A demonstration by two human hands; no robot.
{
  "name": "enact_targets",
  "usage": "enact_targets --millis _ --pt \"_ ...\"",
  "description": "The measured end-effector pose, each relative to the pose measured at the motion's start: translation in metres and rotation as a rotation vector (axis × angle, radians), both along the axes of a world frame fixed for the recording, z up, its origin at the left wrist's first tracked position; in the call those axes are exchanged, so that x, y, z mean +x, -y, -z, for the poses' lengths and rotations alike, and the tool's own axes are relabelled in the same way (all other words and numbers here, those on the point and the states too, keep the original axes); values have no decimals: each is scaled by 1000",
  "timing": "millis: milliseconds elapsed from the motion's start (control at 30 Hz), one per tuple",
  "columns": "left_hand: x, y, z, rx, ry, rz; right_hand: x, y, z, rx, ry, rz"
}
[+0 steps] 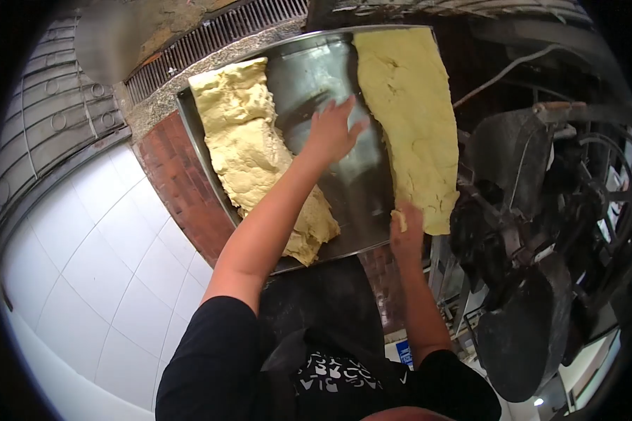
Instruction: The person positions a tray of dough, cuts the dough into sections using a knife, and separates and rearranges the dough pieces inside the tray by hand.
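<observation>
A wide metal tray [298,81] carries two slabs of yellow dough. The left slab [242,147] has a rough, torn surface, and its near end reaches the tray's front rim. The right slab [418,119] is smoother and flatter and lies along the right side. My left hand [333,130] is over the bare metal between them, fingers spread, holding nothing; its forearm crosses above the left slab. At the near left corner of the right slab, my right hand [409,228] is closed, slightly blurred, with a bit of yellow dough showing at its fingers.
Dark machinery [523,210] with metal parts stands close on the right. White tiles [95,259] and a strip of reddish brick [179,182] lie to the left. Beyond the tray is a slotted grate [218,35], with a barred metal gate [56,105] at the far left.
</observation>
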State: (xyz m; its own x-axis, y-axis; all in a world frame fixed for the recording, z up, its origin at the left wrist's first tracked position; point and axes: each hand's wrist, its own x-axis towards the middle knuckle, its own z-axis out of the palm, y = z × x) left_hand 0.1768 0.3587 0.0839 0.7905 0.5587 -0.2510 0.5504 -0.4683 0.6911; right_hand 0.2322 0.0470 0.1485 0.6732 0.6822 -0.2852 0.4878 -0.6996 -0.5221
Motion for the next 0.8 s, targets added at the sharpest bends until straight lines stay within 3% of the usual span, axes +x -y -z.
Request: enact_targets --millis 100,167,200,267,333,400,500,600,700,800 --pt "-49 -5 -35 9 206 -148 -35 -7 10 -90 -521 297" --pt "-93 -32 -56 -284 311 -195 -39 34 40 -264 -416 19" --pt "-116 -45 -55 -146 365 -276 -36 47 51 -349 -359 -116" --pt "-157 -76 -51 253 432 -425 -28 36 41 -821 -536 8" --pt "-186 -107 -39 461 251 -569 -22 36 42 -1058 -670 224" --pt "-205 -128 -11 445 -60 -695 -26 66 67 -1047 -768 515" --pt "-222 -136 33 236 -28 -727 -44 66 73 -828 -886 913" --pt "-220 -142 31 157 -26 -789 -55 81 93 -694 -899 1050" --pt "-224 -142 39 119 10 -810 -59 55 86 -778 -830 1006" --pt "-218 -145 32 -9 -119 -866 -51 60 86 -866 -893 983"
